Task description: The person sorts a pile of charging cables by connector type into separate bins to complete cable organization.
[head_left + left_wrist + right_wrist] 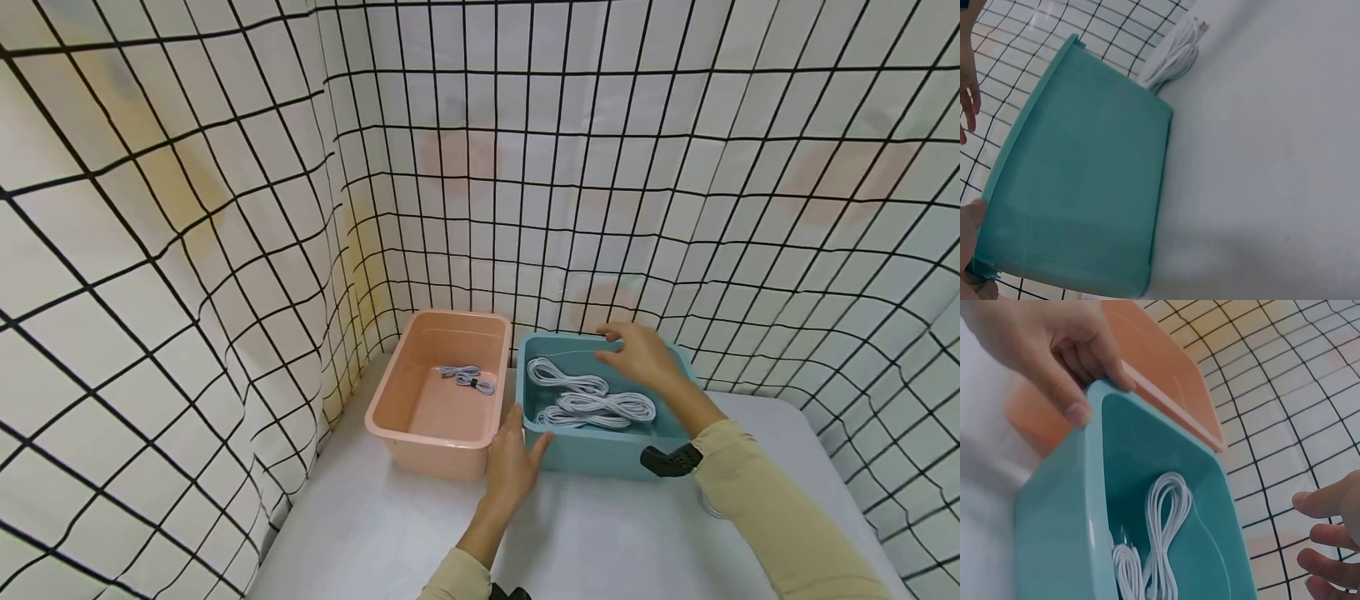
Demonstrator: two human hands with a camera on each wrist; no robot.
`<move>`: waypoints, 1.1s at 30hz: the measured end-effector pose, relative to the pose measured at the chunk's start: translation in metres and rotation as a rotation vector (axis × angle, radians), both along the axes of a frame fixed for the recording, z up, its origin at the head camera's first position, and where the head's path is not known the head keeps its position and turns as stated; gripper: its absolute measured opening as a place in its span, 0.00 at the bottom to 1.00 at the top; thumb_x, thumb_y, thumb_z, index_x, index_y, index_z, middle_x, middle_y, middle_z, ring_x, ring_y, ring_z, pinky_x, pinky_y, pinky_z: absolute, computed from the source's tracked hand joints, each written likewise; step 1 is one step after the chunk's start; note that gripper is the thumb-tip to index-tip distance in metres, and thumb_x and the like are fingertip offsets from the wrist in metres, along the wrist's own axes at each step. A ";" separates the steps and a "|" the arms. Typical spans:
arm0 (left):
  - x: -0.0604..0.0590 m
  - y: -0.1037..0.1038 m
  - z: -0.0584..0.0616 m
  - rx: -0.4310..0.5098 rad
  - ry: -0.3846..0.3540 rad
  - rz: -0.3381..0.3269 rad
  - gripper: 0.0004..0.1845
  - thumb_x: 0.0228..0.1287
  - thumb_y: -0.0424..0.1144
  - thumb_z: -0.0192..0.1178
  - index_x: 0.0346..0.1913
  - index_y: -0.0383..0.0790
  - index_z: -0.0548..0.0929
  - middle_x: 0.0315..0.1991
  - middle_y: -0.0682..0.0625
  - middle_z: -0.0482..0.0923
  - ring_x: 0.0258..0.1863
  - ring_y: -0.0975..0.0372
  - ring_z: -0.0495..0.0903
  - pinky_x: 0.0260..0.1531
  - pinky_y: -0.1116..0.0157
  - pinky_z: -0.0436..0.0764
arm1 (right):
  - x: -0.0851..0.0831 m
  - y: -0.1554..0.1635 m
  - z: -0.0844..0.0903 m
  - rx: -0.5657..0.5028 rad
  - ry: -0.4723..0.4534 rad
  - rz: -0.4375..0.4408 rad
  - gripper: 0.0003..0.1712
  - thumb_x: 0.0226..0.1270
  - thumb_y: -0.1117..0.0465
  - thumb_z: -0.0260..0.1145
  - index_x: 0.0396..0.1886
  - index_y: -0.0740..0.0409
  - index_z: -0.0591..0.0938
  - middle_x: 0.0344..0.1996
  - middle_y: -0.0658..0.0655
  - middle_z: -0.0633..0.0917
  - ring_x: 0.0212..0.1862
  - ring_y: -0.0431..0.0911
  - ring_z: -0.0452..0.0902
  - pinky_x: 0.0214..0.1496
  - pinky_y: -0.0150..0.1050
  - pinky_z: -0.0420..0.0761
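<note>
My left hand (513, 462) grips the near left corner of a teal plastic bin (592, 457), its thumb (1075, 412) on the front rim and fingers around the side. Inside the bin lie several coiled white cables (607, 406), stacked loosely. Over the bin's far right part hovers my right hand (641, 357), fingers apart and slightly bent, holding nothing. In the right wrist view, that hand (1338, 540) shows at the right edge, apart from the bin. A thin strand of cable (1213, 537) runs along the bin's inner wall.
Left of the teal bin stands a peach bin (435, 454) with small tied grey-white cable bundles (474, 383) inside. Another coiled white cable (1175, 53) lies on the white table (360, 533) beside the teal bin's right end. Black wire mesh (525, 225) encloses the back and sides.
</note>
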State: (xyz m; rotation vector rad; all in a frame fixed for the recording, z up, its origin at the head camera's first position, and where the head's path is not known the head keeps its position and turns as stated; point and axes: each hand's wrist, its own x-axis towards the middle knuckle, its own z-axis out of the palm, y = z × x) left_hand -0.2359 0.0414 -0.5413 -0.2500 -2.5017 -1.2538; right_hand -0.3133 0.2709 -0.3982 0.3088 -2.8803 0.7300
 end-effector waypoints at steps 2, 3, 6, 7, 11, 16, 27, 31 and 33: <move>-0.001 0.001 -0.001 0.002 -0.002 -0.005 0.40 0.65 0.46 0.74 0.72 0.25 0.71 0.68 0.35 0.74 0.65 0.46 0.77 0.62 0.53 0.77 | 0.003 0.006 0.000 0.013 0.002 -0.001 0.28 0.71 0.56 0.72 0.67 0.62 0.80 0.54 0.68 0.84 0.50 0.62 0.84 0.43 0.57 0.83; -0.001 0.002 -0.002 0.005 -0.004 -0.006 0.40 0.65 0.46 0.74 0.72 0.26 0.71 0.68 0.35 0.74 0.65 0.47 0.77 0.62 0.53 0.77 | 0.004 0.009 0.000 0.016 0.001 -0.002 0.29 0.70 0.56 0.72 0.66 0.62 0.80 0.54 0.68 0.85 0.49 0.62 0.84 0.43 0.57 0.83; -0.001 0.002 -0.002 0.013 0.003 -0.004 0.40 0.65 0.45 0.74 0.71 0.26 0.71 0.68 0.35 0.74 0.65 0.47 0.77 0.61 0.53 0.77 | 0.008 0.015 0.000 0.013 -0.001 0.004 0.29 0.71 0.56 0.72 0.67 0.63 0.79 0.54 0.69 0.85 0.49 0.62 0.85 0.43 0.57 0.84; -0.001 0.002 -0.002 0.013 0.005 -0.004 0.40 0.65 0.45 0.74 0.71 0.26 0.71 0.68 0.35 0.74 0.65 0.47 0.77 0.61 0.53 0.77 | 0.009 0.017 0.000 0.010 -0.001 0.010 0.29 0.71 0.56 0.72 0.67 0.63 0.79 0.54 0.69 0.84 0.49 0.63 0.85 0.42 0.57 0.85; 0.000 0.001 -0.001 0.009 0.000 -0.005 0.39 0.66 0.45 0.74 0.72 0.26 0.71 0.68 0.34 0.74 0.66 0.47 0.76 0.63 0.53 0.76 | 0.012 0.026 -0.002 -0.002 0.000 0.019 0.28 0.72 0.58 0.71 0.68 0.61 0.79 0.55 0.69 0.84 0.50 0.62 0.85 0.44 0.58 0.85; 0.000 0.001 0.000 0.005 0.008 -0.008 0.39 0.66 0.45 0.73 0.72 0.25 0.71 0.68 0.34 0.74 0.66 0.46 0.76 0.63 0.53 0.76 | 0.015 0.034 -0.002 -0.017 -0.001 0.036 0.29 0.72 0.58 0.71 0.68 0.63 0.78 0.55 0.71 0.84 0.49 0.63 0.85 0.46 0.59 0.84; 0.000 0.000 -0.002 0.007 0.017 -0.010 0.40 0.66 0.45 0.74 0.72 0.24 0.70 0.68 0.34 0.73 0.66 0.46 0.75 0.63 0.53 0.76 | 0.024 0.057 -0.009 -0.079 -0.051 0.052 0.31 0.72 0.60 0.71 0.70 0.66 0.75 0.55 0.73 0.83 0.52 0.68 0.83 0.47 0.59 0.85; 0.000 0.000 -0.002 -0.011 0.035 -0.009 0.40 0.66 0.45 0.74 0.71 0.25 0.71 0.68 0.34 0.74 0.65 0.46 0.76 0.63 0.53 0.76 | 0.028 0.069 -0.011 -0.089 -0.077 0.053 0.33 0.72 0.58 0.72 0.71 0.65 0.74 0.57 0.73 0.82 0.53 0.69 0.82 0.49 0.61 0.84; 0.000 0.000 -0.002 -0.011 0.044 -0.010 0.39 0.66 0.45 0.74 0.71 0.25 0.71 0.67 0.34 0.75 0.65 0.46 0.77 0.62 0.53 0.77 | 0.030 0.076 -0.013 -0.093 -0.090 0.047 0.34 0.72 0.57 0.72 0.72 0.64 0.73 0.58 0.73 0.81 0.54 0.69 0.81 0.50 0.61 0.84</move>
